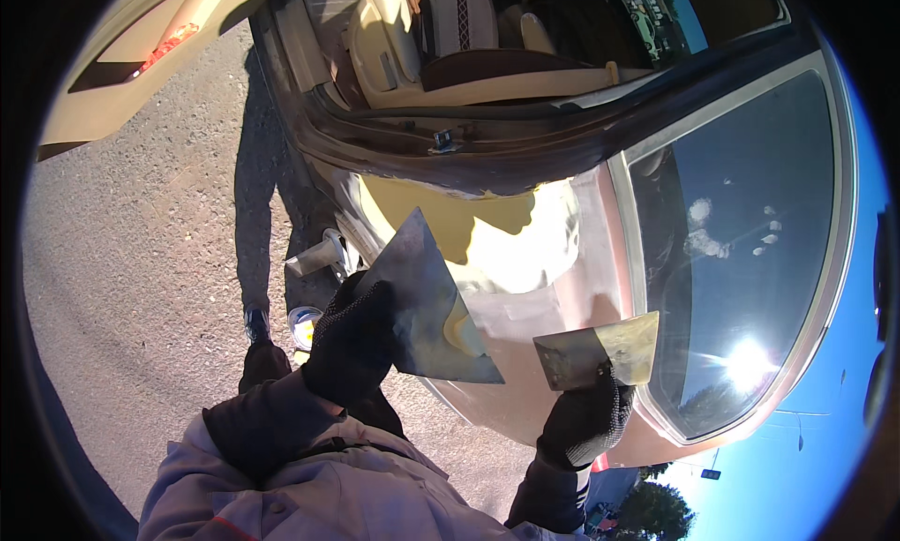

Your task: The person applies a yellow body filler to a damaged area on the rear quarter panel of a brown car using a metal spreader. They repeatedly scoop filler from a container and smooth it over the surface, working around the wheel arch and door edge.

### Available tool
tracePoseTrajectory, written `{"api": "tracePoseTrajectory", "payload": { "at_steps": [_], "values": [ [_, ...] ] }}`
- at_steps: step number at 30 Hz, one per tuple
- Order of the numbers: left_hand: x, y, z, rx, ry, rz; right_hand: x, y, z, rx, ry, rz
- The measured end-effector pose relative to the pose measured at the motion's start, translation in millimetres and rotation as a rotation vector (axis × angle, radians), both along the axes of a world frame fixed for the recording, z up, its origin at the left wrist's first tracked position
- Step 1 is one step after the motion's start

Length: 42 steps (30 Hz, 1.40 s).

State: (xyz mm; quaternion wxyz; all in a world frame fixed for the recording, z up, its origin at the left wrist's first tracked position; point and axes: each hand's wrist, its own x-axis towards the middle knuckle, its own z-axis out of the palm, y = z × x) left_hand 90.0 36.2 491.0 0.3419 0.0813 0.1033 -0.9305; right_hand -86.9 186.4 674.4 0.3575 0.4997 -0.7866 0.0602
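My left hand (352,339), in a black knit glove, is closed on the edge of a large flat metal plate (422,283). A dab of yellowish putty (461,331) lies on that plate near its right side. Gloved in black too, my right hand (591,414) grips a thin rectangular metal scraper (570,358), whose far end is lit by the sun. Both tools are held up in front of a brownish car body panel (534,314). A yellow patch of filler (412,210) covers part of the panel beyond the plate, half in shadow and half in glare.
The car's door (141,53) stands open at the far left, with beige seats (384,39) inside. A side window (750,222) with whitish smudges reflects the sun. On the paved ground (150,260), a small round container (305,325) sits beside my left wrist.
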Motion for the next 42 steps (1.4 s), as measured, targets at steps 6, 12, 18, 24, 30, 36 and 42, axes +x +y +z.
{"api": "tracePoseTrajectory", "payload": {
  "at_steps": [6,12,18,24,30,36,42],
  "values": [
    [6,-16,46,-0.059,-0.007,-0.16,68,2,-6,-0.57,-0.904,0.002],
    [13,-41,74,-0.388,-0.239,-0.053,113,12,4,-0.191,-1.285,0.094],
    [55,-32,49,-0.868,-0.57,0.001,137,28,-37,-0.516,-1.293,0.101],
    [71,-74,50,-0.428,-0.096,-0.316,160,7,-59,-0.284,-1.105,0.232],
    [65,-190,70,-0.518,-0.102,-0.311,91,-75,-85,-0.492,-0.401,-0.222],
    [60,-298,77,-0.622,-0.197,-0.456,12,-147,-99,-0.532,0.0,-0.391],
    [39,-348,73,-0.592,-0.27,-0.555,-29,-190,-106,-0.623,-0.018,-0.403]
  ]
}}
